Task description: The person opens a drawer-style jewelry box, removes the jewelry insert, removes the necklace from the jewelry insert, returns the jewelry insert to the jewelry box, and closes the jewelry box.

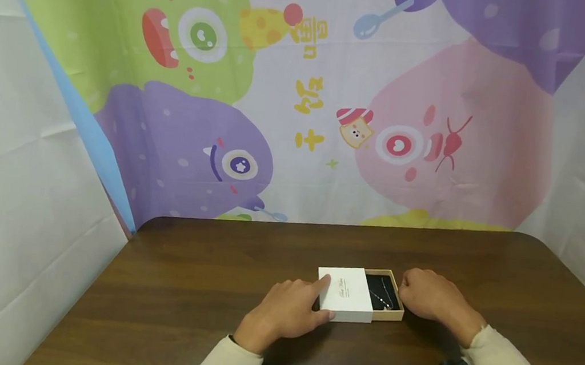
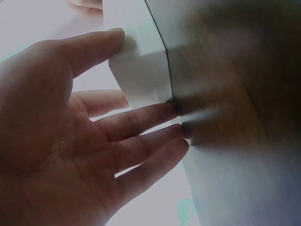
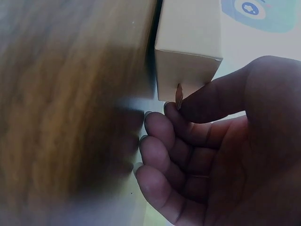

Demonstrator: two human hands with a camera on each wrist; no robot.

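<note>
Left grip (image 1: 288,308) holds the white box (image 1: 344,295) lying between it and right grip (image 1: 430,296), which pinches its end tab (image 3: 179,94).

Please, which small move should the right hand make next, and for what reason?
Probably the right hand should gently pull the tray further outward: it pinches the small tab at the tray's end, the left hand holds the white sleeve, and the tray is only partly out.

Cartoon-printed backdrop (image 1: 330,99) behind brown wooden table (image 1: 203,267)
</note>
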